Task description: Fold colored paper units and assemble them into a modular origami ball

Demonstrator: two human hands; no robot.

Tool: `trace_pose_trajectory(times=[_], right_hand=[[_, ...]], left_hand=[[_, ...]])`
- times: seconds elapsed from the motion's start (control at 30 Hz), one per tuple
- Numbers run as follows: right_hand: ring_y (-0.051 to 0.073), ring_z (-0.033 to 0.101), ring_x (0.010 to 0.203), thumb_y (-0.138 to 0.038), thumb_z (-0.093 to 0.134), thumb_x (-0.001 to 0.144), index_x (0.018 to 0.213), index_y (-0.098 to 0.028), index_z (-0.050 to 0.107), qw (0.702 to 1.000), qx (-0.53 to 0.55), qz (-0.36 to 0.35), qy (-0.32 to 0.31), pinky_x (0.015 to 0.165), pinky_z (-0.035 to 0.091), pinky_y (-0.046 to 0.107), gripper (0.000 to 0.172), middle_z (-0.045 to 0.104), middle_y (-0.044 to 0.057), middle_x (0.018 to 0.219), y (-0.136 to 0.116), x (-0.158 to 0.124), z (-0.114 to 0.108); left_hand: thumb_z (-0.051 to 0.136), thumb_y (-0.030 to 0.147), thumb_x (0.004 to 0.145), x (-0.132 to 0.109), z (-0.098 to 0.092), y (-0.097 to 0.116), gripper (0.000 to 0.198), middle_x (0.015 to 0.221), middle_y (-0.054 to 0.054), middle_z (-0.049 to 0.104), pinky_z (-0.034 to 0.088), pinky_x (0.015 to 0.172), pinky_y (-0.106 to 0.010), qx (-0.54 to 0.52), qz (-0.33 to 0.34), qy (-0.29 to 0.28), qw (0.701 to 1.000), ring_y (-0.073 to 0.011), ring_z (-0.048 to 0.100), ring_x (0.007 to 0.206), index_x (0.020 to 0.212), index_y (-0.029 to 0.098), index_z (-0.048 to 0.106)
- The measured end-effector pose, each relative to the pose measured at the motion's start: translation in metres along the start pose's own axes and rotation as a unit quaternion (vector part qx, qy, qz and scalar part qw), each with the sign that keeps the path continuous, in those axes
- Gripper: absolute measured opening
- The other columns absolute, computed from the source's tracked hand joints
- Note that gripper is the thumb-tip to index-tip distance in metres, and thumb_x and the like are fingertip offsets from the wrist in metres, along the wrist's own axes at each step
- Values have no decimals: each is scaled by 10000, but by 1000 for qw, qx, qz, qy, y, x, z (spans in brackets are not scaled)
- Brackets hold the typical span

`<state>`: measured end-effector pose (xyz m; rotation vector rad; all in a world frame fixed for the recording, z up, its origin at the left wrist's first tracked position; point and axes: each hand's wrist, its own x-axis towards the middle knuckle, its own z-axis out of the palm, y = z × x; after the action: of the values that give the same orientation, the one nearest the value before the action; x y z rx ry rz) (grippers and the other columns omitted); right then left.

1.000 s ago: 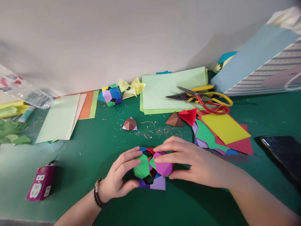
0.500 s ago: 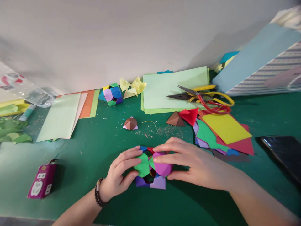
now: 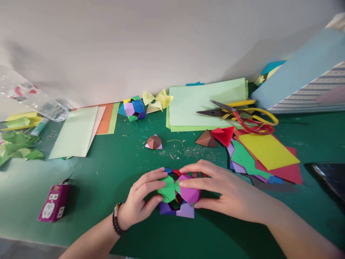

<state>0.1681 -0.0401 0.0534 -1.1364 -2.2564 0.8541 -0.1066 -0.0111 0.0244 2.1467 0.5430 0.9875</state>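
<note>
A many-coloured folded paper model (image 3: 185, 210) rests on the green table near the front middle. Its top shows a green face on the left and a magenta face on the right, with dark gaps between the pieces. My left hand (image 3: 147, 192) wraps round its left side, fingertips on the green face. Round the right side curves my right hand (image 3: 215, 183), one finger lying on the magenta face and the thumb low at its edge. Beyond the hands sits a small brown and lilac piece (image 3: 154, 142).
At the back stand a smaller paper ball (image 3: 134, 108), yellow pieces (image 3: 159, 100) and pale green sheets (image 3: 188, 104). Scissors (image 3: 242, 117) and coloured paper (image 3: 269, 151) lie right, near a phone (image 3: 330, 180). On the left are a purple carton (image 3: 54, 202) and a bottle (image 3: 48, 106).
The whole view has shifted slightly, so everything appears a little further right. Both hands keep nearly the same hold on the paper model.
</note>
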Motion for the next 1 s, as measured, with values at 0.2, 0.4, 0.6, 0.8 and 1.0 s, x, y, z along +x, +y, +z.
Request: trace_pose_trajectory(times=[0.2, 0.4, 0.6, 0.8, 1.0], right_hand=[[262, 605, 1179, -338, 679, 886, 1266, -373, 641, 1000, 5, -12, 14, 952, 550, 428, 384, 621, 71, 1302, 0, 2, 1], [248, 597, 1189, -312, 672, 893, 1275, -350, 632, 999, 8, -19, 25, 968, 542, 412, 386, 615, 77, 1297, -1, 2, 2], [251, 614, 1187, -403, 721, 845, 1313, -327, 598, 997, 52, 16, 61, 982, 547, 405, 490, 624, 84, 1289, 0, 9, 12], [271, 628, 1160, -456, 709, 843, 1251, -274, 629, 985, 118, 46, 119, 938, 566, 413, 454, 626, 116, 1293, 1, 17, 19], [191, 653, 926, -455, 564, 939, 1329, -256, 573, 939, 309, 115, 99, 743, 595, 318, 438, 639, 115, 1244, 2, 17, 14]], left_hand=[[509, 249, 983, 0, 0, 0, 307, 1324, -155, 614, 526, 1025, -464, -6, -8, 2, 1000, -282, 555, 1308, 1281, 191, 549], [512, 250, 983, -2, 0, -4, 310, 1338, -147, 607, 511, 1038, -456, -24, -16, 7, 1000, -275, 547, 1316, 1286, 199, 552], [664, 508, 856, -6, 0, -8, 700, 1480, -186, 468, 430, 1104, -508, -109, -117, -15, 987, -337, 457, 1382, 1444, 224, 411], [873, 460, 637, -3, 3, -14, 1059, 1556, -201, 336, 395, 1128, -535, -127, -185, -26, 974, -380, 382, 1422, 1505, 258, 302], [793, 584, 691, 4, -5, -17, 998, 1451, -196, 493, 519, 1011, -456, -287, -211, -5, 934, -346, 578, 1259, 1500, 238, 322]])
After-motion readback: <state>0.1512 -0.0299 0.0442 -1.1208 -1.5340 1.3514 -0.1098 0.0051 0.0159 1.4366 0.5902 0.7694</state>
